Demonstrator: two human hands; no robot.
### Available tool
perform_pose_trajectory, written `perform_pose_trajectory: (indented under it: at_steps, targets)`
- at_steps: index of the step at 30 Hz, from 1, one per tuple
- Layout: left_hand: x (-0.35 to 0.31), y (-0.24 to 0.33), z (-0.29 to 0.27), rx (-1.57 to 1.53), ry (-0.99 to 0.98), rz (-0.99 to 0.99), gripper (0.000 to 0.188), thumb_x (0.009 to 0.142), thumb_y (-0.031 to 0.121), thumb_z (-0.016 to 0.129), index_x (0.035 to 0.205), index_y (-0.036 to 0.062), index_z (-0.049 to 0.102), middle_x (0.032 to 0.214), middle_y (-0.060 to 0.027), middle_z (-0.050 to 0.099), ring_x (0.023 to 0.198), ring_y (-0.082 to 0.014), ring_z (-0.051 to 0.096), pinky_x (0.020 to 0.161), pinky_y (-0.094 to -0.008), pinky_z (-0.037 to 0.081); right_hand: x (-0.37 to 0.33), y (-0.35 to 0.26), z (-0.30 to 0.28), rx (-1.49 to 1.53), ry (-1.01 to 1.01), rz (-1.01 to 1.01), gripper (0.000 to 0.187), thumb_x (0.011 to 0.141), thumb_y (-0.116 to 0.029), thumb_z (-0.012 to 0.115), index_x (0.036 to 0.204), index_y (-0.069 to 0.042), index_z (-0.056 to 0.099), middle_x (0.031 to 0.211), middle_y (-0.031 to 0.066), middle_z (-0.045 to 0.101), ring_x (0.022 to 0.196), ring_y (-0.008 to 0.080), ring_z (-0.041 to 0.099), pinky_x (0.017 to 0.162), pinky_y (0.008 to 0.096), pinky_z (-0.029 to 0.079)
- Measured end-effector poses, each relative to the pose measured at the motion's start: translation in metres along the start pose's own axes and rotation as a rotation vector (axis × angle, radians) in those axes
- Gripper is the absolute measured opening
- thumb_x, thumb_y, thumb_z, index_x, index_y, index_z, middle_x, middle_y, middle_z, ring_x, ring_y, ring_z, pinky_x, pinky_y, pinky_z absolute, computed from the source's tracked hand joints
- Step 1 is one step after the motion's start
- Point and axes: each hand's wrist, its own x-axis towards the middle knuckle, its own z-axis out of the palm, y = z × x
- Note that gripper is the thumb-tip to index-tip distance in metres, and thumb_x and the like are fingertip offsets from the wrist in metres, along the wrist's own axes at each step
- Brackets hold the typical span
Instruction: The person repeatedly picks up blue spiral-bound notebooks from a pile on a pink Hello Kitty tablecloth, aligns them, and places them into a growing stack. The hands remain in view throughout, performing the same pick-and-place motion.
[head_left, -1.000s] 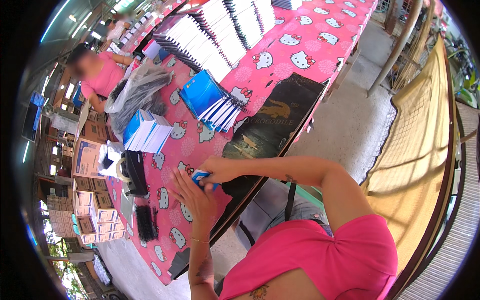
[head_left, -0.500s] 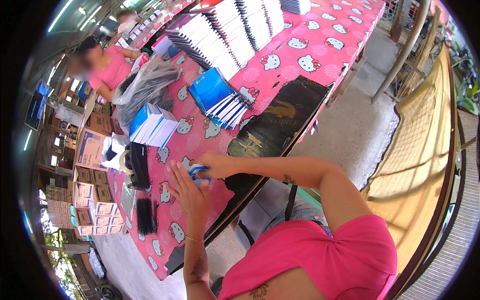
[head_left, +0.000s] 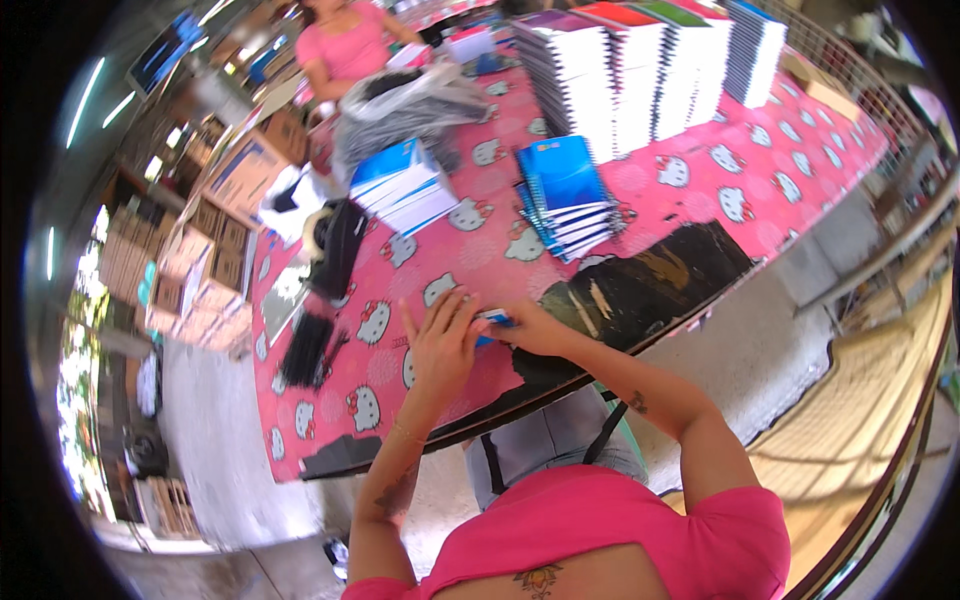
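A: Grip status?

B: Small blue-and-white item (head_left: 496, 317) is held in the right hand (head_left: 537, 328), fingers closed around it. Located over the near middle of the table (head_left: 470, 262). Left hand (head_left: 440, 340) is held just left of it, fingers extended and partly spread. Whether the item is also touched by the left: can't tell.

A: Near edge?

B: Worn black patch (head_left: 690, 265) is exposed along the right. Black bundle (head_left: 308, 350) is laid on the left, exact kind unclear.

A: Further out?

B: Tape dispenser (head_left: 340, 245) is set beyond the bundle. Blue-covered booklets (head_left: 405, 190) are stacked past that; blue spiral notebooks (head_left: 565, 180) are fanned to their right.

A: Far side?

B: Plastic bag (head_left: 410, 110) is placed left, tall notebook stacks (head_left: 630, 90) are lined up right. Co-worker (head_left: 345, 45) is seen behind the bag.
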Motion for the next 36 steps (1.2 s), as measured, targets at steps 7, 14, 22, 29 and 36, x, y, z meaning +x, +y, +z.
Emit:
perform_pose_trajectory:
  at_steps: [7, 14, 22, 29, 36]
  targets:
    - [-0.008, -0.002, 0.001, -0.141, -0.124, -0.090, 0.036, 0.095, 0.030, 0.063, 0.125, 0.0105, 0.063, 0.130, -0.0096, 0.061, 0.125, -0.0263, 0.055, 0.117, -0.0646, 0.009, 0.005, 0.007, -0.002, 0.026, -0.108, 0.087, 0.018, 0.092, -0.011, 0.066, 0.106, 0.000, 0.065, 0.081, 0.0069, 0.065, 0.076, 0.0105, 0.057, 0.072, 0.0319, 0.049]
    - [-0.041, 0.039, 0.029, -0.066, -0.125, -0.140, 0.058, 0.100, 0.035, 0.053, 0.146, 0.0007, 0.043, 0.157, -0.0190, 0.034, 0.145, -0.0382, 0.032, 0.116, -0.0647, 0.008, 0.005, 0.014, 0.000, 0.048, -0.075, 0.053, 0.013, 0.091, -0.006, 0.061, 0.102, 0.000, 0.065, 0.074, 0.0038, 0.061, 0.070, 0.0091, 0.054, 0.066, 0.0299, 0.047]
    - [-0.002, -0.003, 0.008, -0.221, -0.086, -0.076, 0.027, 0.094, 0.026, 0.064, 0.116, 0.0098, 0.064, 0.113, -0.0061, 0.067, 0.113, -0.0255, 0.061, 0.116, -0.0607, 0.020, 0.005, 0.010, -0.001, -0.079, -0.061, 0.053, 0.017, 0.091, -0.009, 0.066, 0.104, 0.002, 0.064, 0.075, 0.0102, 0.061, 0.070, 0.0117, 0.056, 0.066, 0.0335, 0.047]
    - [-0.005, -0.002, 0.009, -0.327, 0.042, -0.047, 0.022, 0.088, 0.018, 0.071, 0.108, 0.0087, 0.065, 0.099, -0.0047, 0.068, 0.094, -0.0257, 0.063, 0.097, -0.0472, 0.041, -0.001, -0.032, -0.020, -0.068, 0.011, -0.012, 0.023, 0.090, -0.008, 0.071, 0.111, 0.000, 0.069, 0.097, 0.0136, 0.071, 0.083, 0.0146, 0.066, 0.077, 0.0332, 0.053]
    - [-0.005, 0.002, -0.002, -0.349, -0.009, -0.049, 0.024, 0.085, 0.015, 0.073, 0.106, 0.0070, 0.066, 0.099, -0.0066, 0.066, 0.090, -0.0291, 0.061, 0.083, -0.0426, 0.045, -0.008, -0.040, -0.041, 0.015, 0.002, 0.175, 0.019, 0.091, -0.008, 0.071, 0.108, 0.001, 0.072, 0.094, 0.0061, 0.071, 0.084, 0.0092, 0.064, 0.076, 0.0258, 0.053]
